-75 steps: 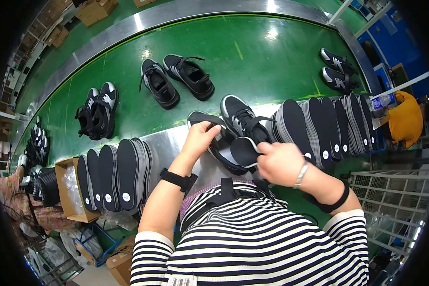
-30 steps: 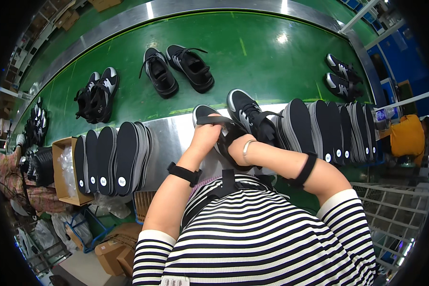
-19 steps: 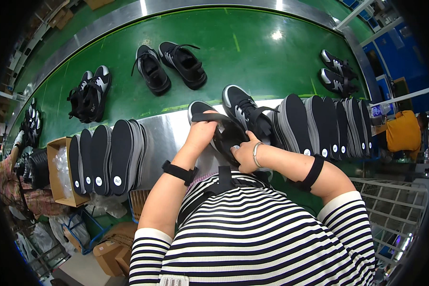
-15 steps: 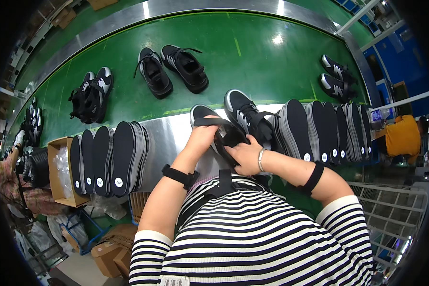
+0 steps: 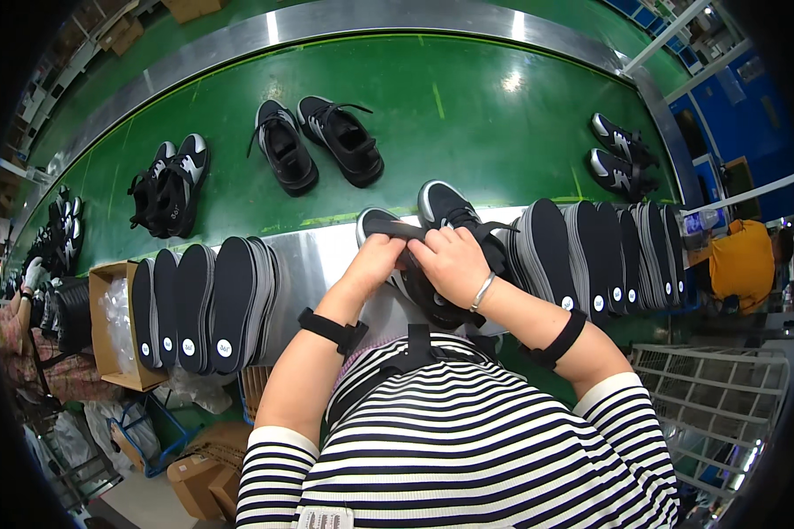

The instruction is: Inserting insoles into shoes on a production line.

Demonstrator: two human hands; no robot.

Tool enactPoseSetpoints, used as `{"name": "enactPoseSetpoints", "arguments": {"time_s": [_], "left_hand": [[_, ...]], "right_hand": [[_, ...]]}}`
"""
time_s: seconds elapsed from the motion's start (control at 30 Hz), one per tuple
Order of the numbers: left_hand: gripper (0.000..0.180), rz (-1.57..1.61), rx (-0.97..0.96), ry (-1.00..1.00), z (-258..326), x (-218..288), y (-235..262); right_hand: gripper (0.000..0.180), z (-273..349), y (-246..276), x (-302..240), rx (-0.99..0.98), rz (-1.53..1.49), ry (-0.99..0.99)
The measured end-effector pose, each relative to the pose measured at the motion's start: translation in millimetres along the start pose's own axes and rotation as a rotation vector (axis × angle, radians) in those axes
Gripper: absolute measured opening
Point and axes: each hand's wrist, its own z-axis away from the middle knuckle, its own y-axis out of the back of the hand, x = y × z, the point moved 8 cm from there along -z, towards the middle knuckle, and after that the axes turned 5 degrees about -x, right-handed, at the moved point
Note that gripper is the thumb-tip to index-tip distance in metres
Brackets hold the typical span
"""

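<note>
Holding clear plastic [image 5: 117, 319], an open cardboard box [image 5: 102, 348] stands on the left beside stacked black insoles [image 5: 234, 304]. On the bench's metal edge [image 5: 316, 256], a black shoe [image 5: 422, 294] points its silver toe [image 5: 370, 218] away and slightly left, its long axis slanting back to the near-side heel [image 5: 447, 314]. Left hand [image 5: 378, 258] and right hand [image 5: 454, 264] meet over its opening, both pinching a dark flap [image 5: 395, 228], its mate [image 5: 451, 208] just to the right.
</note>
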Motion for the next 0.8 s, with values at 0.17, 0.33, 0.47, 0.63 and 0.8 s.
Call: {"name": "enactPoseSetpoints", "arguments": {"time_s": [0.17,0.33,0.47,0.63,0.8], "left_hand": [[0.027,-0.136,-0.02,-0.037,-2,5,-5],[0.026,-0.17,0.042,-0.059,-4,2,-2],[0.018,-0.485,0.259,-0.417,6,43,21],[0.019,-0.657,0.2,-0.31,12,68,48],[0.044,-1.25,0.811,-0.508,80,116,22]], "right_hand": [[0.012,-5,-8,8,-0.012,-0.028,0.019],[0.009,-6,-3,4,-0.103,-0.089,0.092],[0.008,15,10,23,-0.161,-0.894,-0.12],[0.009,50,10,57,-0.154,-1.255,-0.478],[0.008,44,31,41,-0.066,-0.925,-0.378]]}}
